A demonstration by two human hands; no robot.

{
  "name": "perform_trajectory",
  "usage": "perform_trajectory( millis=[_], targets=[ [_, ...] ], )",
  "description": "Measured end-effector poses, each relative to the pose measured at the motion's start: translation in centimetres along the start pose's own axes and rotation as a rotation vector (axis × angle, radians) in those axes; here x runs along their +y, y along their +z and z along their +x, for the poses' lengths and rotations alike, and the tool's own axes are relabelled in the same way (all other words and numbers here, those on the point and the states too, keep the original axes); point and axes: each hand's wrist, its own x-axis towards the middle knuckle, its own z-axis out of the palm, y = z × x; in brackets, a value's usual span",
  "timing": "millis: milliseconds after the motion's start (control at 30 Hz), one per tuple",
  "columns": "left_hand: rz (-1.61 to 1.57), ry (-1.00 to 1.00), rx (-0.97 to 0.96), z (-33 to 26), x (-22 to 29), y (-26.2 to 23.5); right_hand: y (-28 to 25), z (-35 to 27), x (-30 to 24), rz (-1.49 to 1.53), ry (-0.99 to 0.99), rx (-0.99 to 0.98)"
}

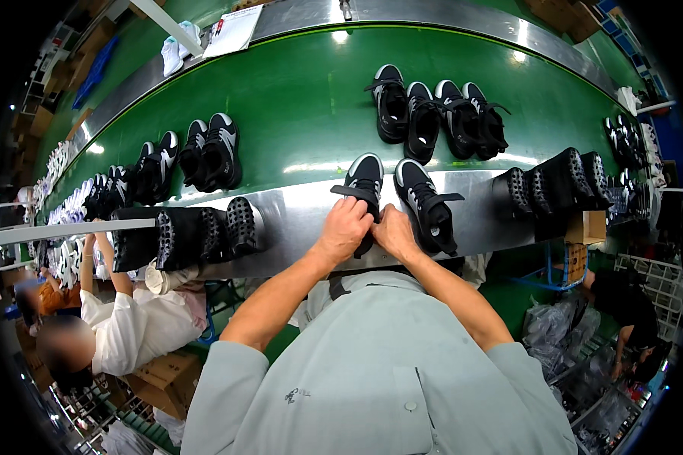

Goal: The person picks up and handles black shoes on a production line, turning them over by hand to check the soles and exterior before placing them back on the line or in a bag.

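A black sneaker (366,176) with a silver-grey toe points away from me on the metal edge of the bench. My left hand (344,226) is closed on its left side and opening, below the loose strap. From the right, my right hand (395,232) pinches the edge of the same shoe near the heel; its fingertips are partly hidden. A second sneaker (425,203) of the same kind stands just to the right, its strap sticking out sideways, touched by neither hand's fingers as far as I can see.
Several similar sneakers (422,121) stand on the green belt (296,98) ahead, and more (218,155) to the left. Shoes lie on their sides with studded soles (242,226) at both ends of the metal ledge (281,205). A co-worker in white (140,326) works at my left.
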Motion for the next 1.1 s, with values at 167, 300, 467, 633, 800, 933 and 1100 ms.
perform_trajectory(
  millis=[167, 300, 467, 633, 800, 933, 1100],
  targets=[
    [-0.308, -0.160, 0.054, -1.0, 1.2, -2.1, -0.1, -0.4, 0.6, -0.018, -0.084, 0.051],
    [-0.541, -0.799, 0.064, -2.8, 0.8, -1.3, -1.2, -1.0, -1.5, 0.069, -0.078, 0.080],
    [-0.971, -1.188, 0.031, -1.3, -0.4, -1.5, -2.6, -1.4, -2.9, 0.137, -0.153, 0.074],
    [-0.466, -0.874, -0.040, -0.5, -1.2, -6.7, -10.8, -3.3, -3.0, 0.308, -0.262, -0.147],
    [-0.386, -0.652, -0.152, 1.2, 0.0, -9.5, -12.8, -3.0, -5.7, 0.523, -0.352, -0.286],
    [-0.366, -0.474, -0.223, 1.6, -0.6, -10.1, -13.1, -3.3, -4.9, 0.567, -0.301, -0.288],
    [-0.319, -0.270, -0.316, 2.7, -1.3, -11.0, -12.3, -3.4, -5.4, 0.474, -0.401, -0.302]
  ],
)
